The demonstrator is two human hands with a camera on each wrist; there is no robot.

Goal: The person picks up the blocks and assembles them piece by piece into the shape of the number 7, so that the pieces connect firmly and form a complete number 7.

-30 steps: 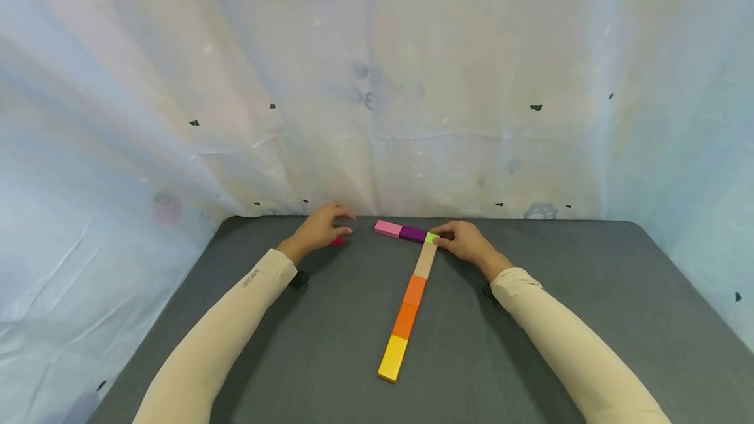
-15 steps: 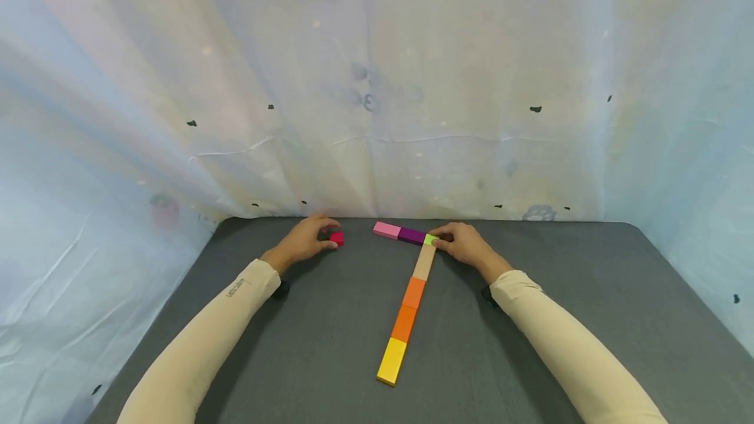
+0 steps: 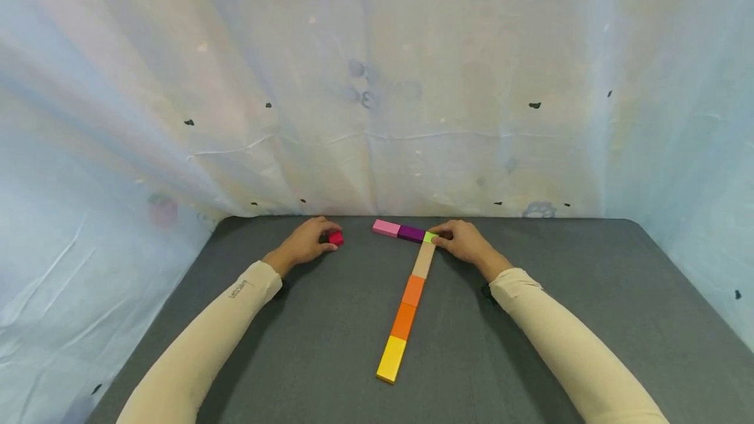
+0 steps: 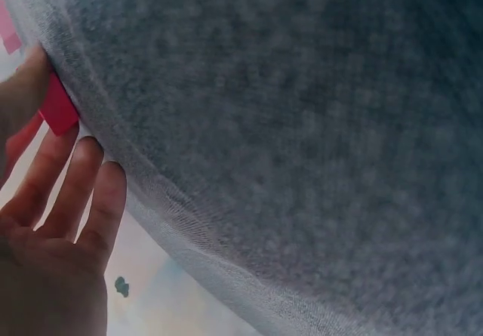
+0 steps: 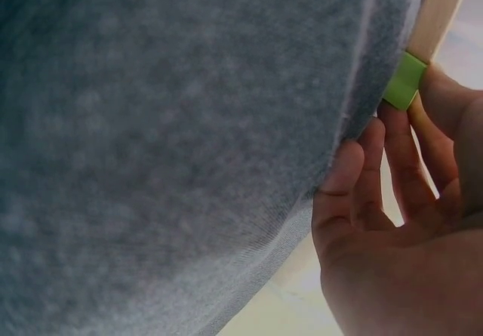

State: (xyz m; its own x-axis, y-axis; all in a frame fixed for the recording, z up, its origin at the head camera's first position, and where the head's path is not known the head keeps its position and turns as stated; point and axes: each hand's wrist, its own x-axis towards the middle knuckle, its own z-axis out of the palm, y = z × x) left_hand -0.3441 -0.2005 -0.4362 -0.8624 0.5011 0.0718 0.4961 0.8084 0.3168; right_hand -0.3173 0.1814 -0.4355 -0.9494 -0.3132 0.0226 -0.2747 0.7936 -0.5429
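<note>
My left hand (image 3: 302,241) pinches a small red block (image 3: 336,238) between thumb and fingers, left of the row of blocks. In the left wrist view, the same red block (image 4: 59,108) shows between thumb and fingertips, partly covered. At the corner of the row, my right hand (image 3: 468,242) holds a small light-green block (image 3: 430,237) with thumb and fingers. A purple block (image 3: 411,233) and a pink block (image 3: 386,228) extend left from it. Toward me run a beige block (image 3: 424,260), two orange blocks (image 3: 404,321) and a yellow block (image 3: 391,359), end to end.
Everything lies on a dark grey table (image 3: 318,352) with rounded far corners. A pale patterned curtain (image 3: 442,70) hangs right behind the far edge and along both sides.
My left hand has drawn back left and closed its fingers on the red block, which was mostly hidden behind it before. The right hand and the row stay in place.
</note>
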